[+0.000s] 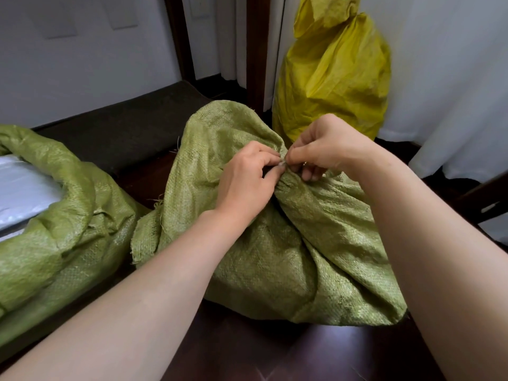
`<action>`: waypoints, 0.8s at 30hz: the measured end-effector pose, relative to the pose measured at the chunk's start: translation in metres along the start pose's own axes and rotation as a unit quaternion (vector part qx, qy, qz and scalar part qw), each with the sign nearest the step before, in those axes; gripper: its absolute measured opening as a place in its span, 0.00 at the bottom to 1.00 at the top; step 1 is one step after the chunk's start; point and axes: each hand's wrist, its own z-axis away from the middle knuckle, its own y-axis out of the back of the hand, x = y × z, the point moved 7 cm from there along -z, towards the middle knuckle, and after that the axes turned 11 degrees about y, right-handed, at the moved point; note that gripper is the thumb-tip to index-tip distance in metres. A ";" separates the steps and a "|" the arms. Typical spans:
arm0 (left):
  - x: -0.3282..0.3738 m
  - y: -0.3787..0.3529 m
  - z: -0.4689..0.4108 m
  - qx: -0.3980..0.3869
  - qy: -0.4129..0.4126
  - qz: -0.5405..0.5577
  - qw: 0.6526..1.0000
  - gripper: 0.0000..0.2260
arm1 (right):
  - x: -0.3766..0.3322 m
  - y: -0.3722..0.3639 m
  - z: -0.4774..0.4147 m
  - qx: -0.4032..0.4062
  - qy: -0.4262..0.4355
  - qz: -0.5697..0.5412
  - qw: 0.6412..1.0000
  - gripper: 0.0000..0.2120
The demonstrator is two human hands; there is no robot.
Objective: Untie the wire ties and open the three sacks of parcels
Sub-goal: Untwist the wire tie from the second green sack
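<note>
A green woven sack [302, 243] lies in front of me on the dark floor, its neck bunched and bound by a thin wire tie [282, 162]. My left hand [247, 180] and my right hand [319, 149] meet at that neck, and the fingertips of both pinch the tie. The tie itself is mostly hidden by the fingers. On the left lies a second green sack [63, 229] with its mouth open, and white parcels [22, 191] show inside. A yellow sack [338, 70] stands upright at the back with its top bunched shut.
A dark mat [123, 125] lies along the white wall behind the sacks. A dark wooden post [257, 50] rises beside the yellow sack. White curtains [450, 78] hang at the right, and a dark furniture piece [486, 199] sits at the right edge.
</note>
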 end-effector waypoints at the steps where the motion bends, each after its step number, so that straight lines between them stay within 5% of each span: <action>1: 0.000 -0.001 0.000 -0.002 0.000 -0.002 1.000 0.04 | -0.001 -0.001 -0.001 0.001 0.003 0.009 1.000 0.04; 5: 0.000 0.001 0.000 0.010 0.001 -0.007 1.000 0.04 | -0.010 -0.009 -0.004 -0.011 0.035 0.070 0.997 0.05; 21: 0.002 0.002 -0.002 0.010 -0.009 -0.002 1.000 0.03 | 0.009 -0.010 -0.005 0.012 0.025 0.001 1.000 0.07; 24: 0.002 0.003 -0.005 0.004 0.009 0.002 1.000 0.03 | 0.017 -0.007 -0.002 0.055 0.011 -0.112 0.992 0.07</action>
